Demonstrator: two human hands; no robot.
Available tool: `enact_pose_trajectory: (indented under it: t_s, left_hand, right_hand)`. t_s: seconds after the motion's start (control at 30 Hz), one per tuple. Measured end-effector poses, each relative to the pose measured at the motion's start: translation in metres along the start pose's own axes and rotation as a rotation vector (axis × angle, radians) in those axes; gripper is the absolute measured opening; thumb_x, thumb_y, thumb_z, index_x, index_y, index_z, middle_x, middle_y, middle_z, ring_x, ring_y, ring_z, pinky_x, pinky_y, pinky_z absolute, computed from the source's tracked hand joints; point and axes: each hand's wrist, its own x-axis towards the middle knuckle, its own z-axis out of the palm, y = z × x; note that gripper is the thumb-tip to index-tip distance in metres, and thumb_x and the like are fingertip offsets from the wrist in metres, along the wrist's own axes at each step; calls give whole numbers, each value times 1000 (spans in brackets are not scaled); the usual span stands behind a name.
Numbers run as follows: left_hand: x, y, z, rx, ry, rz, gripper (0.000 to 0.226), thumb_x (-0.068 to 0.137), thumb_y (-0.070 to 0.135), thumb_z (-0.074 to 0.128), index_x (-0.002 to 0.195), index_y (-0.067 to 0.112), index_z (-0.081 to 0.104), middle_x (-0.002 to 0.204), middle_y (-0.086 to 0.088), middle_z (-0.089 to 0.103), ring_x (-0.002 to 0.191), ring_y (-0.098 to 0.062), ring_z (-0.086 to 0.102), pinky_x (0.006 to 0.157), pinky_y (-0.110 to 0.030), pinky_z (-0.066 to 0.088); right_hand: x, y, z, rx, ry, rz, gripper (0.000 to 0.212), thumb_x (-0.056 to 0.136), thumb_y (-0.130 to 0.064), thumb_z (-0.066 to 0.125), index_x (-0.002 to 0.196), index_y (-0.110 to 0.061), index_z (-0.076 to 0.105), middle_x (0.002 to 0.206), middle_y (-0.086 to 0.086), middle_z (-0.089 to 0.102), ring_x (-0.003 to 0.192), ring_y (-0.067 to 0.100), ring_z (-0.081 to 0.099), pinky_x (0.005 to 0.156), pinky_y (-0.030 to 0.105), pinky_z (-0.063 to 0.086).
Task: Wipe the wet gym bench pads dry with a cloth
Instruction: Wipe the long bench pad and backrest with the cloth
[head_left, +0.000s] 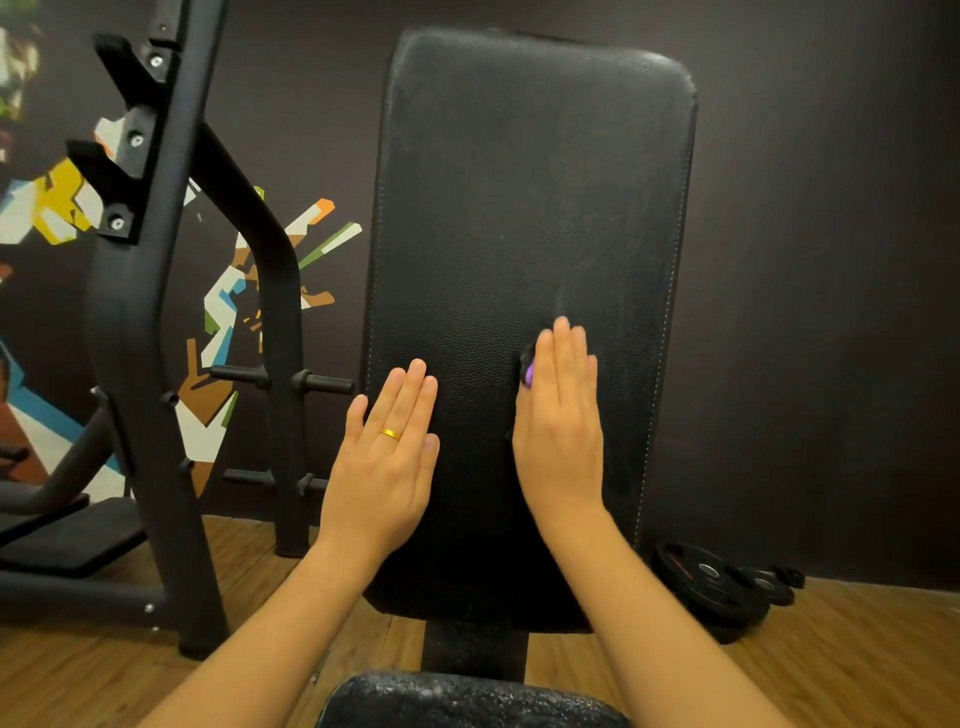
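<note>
A tall black back pad (524, 218) of a gym bench stands upright before me. My left hand (384, 457) lies flat on its lower left part, fingers straight, a gold ring on one finger. My right hand (561, 431) presses flat on the pad's lower right, fingers straight. A dark cloth with a purple patch (525, 371) shows at the left edge of that hand, mostly hidden beneath the palm. The seat pad (467, 699) at the bottom edge glistens with water drops.
A black rack frame (150, 322) with hooks and pegs stands to the left. Black weight plates (711, 582) lie on the wooden floor at the right. A dark wall with a colourful mural is behind.
</note>
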Motion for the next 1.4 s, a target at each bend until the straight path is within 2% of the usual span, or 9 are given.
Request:
enact_pose_trajectory:
  t_s: [0.13,0.27,0.43,0.6,0.77,0.9,1.13,1.27,1.4]
  left_hand:
    - [1,1,0,0,9,2,56,106,29,29,159,14,20,168,-2,13,156,-15,5,125,-32,-2]
    - [1,2,-1,23,-3,-13,56,106,29,29,159,14,20,168,-2,13,156,-15,4,125,-33,-3]
    - [1,3,-2,44,-19,-15,57,106,29,30,159,14,20,169,-3,13,156,-15,3,124,-33,-3]
    - [1,2,-3,41,-19,-8,56,106,31,28,159,13,22,168,-4,15,156,-16,4,124,-34,-1]
    - [0,1,-1,23,-8,2,55,106,30,29,158,13,23,168,-4,16,156,-16,6,125,-33,-1]
    - [1,2,-1,16,4,-1,55,106,30,30,158,13,22,168,-4,16,156,-15,6,125,-32,-2]
    - [-2,4,-3,-18,-7,-10,66,103,44,34,159,13,22,169,-3,13,156,-16,6,125,-41,8]
    - [-2,2,-2,11,-5,2,69,102,48,36,160,12,21,169,-3,11,157,-18,5,125,-39,5]
    - [-3,1,1,22,9,5,70,102,48,37,160,13,20,169,-3,11,156,-17,6,125,-37,2]
  right_hand:
    - [61,11,0,-44,-2,26,54,103,-11,50,152,5,32,159,24,33,150,37,27,124,46,22]
    - [45,6,-4,-42,-24,33,56,107,-17,43,156,2,24,163,22,25,153,35,20,125,45,19]
    - [-31,11,-16,1,-105,-112,66,99,-9,59,155,3,28,161,22,29,152,35,23,123,47,24]
    - [13,31,-8,-78,-113,-308,69,93,3,64,152,7,30,160,27,30,150,40,24,123,50,25]
    - [106,49,-7,25,-41,-73,51,103,-3,50,151,7,33,157,26,34,149,41,27,123,49,22]
    - [90,51,-13,99,-25,12,53,103,-6,49,152,4,33,160,20,33,152,35,24,125,47,19]
    - [-89,58,-53,94,-242,-140,79,91,-11,67,156,-4,23,163,15,26,154,29,21,121,46,23]
    - [-55,78,-47,7,-275,-293,80,88,-7,72,153,1,27,160,22,32,150,35,28,120,50,25]
    - [13,80,-31,-9,-189,-123,65,101,-10,51,156,2,19,164,22,22,155,33,13,126,44,11]
